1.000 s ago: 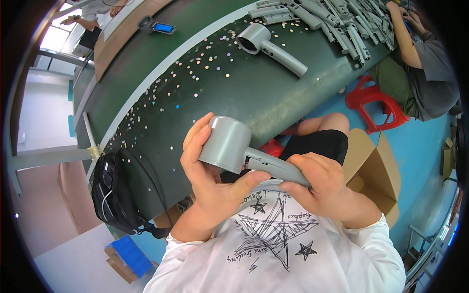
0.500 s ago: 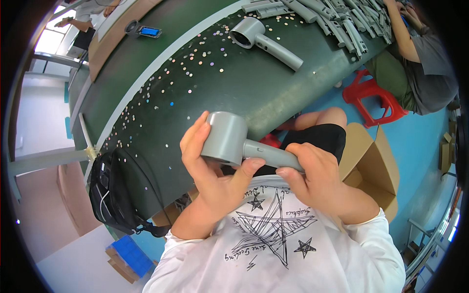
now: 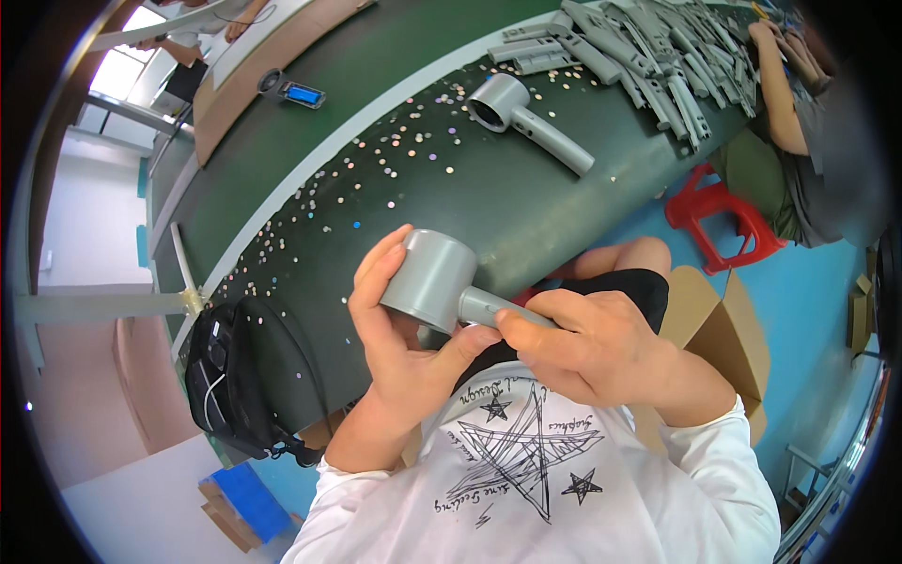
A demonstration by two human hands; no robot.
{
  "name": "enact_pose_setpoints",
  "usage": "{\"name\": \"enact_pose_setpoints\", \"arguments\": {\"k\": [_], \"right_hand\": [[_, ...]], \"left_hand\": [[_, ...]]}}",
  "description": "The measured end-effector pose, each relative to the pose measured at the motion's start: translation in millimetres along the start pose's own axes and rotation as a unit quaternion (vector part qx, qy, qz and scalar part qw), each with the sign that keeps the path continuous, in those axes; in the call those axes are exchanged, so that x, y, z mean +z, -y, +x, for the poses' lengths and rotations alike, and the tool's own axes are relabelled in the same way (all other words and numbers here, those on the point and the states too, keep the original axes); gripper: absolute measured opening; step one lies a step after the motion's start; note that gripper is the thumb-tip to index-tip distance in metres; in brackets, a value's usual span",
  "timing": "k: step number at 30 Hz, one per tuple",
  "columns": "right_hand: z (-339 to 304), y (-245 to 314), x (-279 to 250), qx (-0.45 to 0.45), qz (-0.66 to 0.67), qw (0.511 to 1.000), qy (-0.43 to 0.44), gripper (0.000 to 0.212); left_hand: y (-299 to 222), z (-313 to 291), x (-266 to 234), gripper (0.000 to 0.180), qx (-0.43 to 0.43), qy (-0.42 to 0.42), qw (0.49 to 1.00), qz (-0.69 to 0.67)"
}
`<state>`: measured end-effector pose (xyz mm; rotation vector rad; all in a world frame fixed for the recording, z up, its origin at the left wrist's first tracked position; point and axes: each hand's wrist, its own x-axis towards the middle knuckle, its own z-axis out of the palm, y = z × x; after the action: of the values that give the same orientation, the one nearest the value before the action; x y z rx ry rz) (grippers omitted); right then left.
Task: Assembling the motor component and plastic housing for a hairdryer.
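Held over my lap, just off the near edge of the green table (image 3: 507,221), is a grey hair dryer housing (image 3: 430,277) with a round barrel and a straight handle. My left hand (image 3: 404,352) cups the barrel, its fingers along the far left side and its thumb near the handle joint. My right hand (image 3: 601,348) is wrapped over the handle, thumb and forefinger close to the joint, and hides the handle's end. A second grey hair dryer housing (image 3: 503,101) lies on the table farther off, its round opening turned left.
Grey handle shells (image 3: 648,61) are heaped at the far right, by a co-worker's arm (image 3: 782,103). Small round discs (image 3: 413,141) lie scattered over the table. A black bag (image 3: 216,376) sits at left; a red stool (image 3: 719,221) and cardboard box (image 3: 719,324) stand at right.
My right hand has slid up the handle toward the barrel and now covers more of it. The barrel has tilted slightly in my left hand. The view has shifted a little.
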<state>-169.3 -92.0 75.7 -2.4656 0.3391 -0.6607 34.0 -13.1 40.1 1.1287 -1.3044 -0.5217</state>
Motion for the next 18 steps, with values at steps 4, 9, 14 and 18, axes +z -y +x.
{"name": "enact_pose_setpoints", "arguments": {"k": [4, 9, 14, 18], "right_hand": [[16.3, -8.2, 2.7, -0.021, 0.036, 0.999, -0.026, 0.043], [29.3, -11.1, 5.7, 0.116, 0.26, 0.953, -0.105, 0.051], [53.6, -10.7, 5.1, 0.112, 0.056, 0.992, -0.036, 0.043], [99.0, -37.3, 15.1, 0.096, 0.014, 0.99, -0.103, 0.032]], "left_hand": [[-1.4, 11.9, -9.6, 0.092, 0.03, 0.013, 0.999, 0.023], [-8.1, 35.8, -21.5, 0.094, 0.008, 0.022, 0.999, 0.025], [-4.6, 49.1, -32.5, 0.098, -0.052, -0.019, 0.997, 0.051], [15.4, 79.0, -41.7, 0.09, -0.102, -0.06, 0.987, 0.104]]}}
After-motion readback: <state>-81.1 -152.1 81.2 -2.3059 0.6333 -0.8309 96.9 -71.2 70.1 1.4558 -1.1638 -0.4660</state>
